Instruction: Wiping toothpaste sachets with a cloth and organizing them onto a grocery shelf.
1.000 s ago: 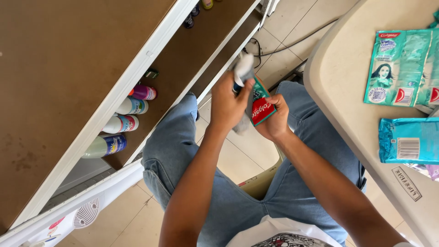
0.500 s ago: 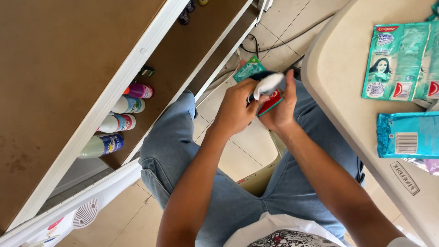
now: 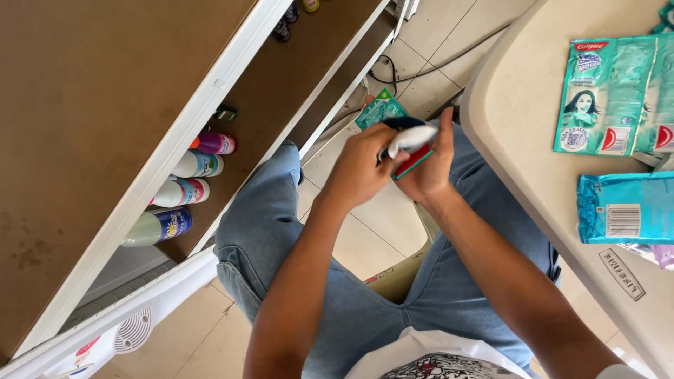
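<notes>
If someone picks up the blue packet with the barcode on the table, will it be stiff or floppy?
The blue packet is probably floppy: its film looks thin and crinkled. It seems light and lies flat on the table, so it should not roll. The glossy film may be slightly slippery.

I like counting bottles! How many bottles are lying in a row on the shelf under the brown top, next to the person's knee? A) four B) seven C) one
A: four bottles lie side by side on the lower shelf, from the purple one down to the pale green one.

Teal sachet (image 3: pixel 381 111) now tipped flat; white cloth (image 3: pixel 411 137) pressed over it.
</notes>
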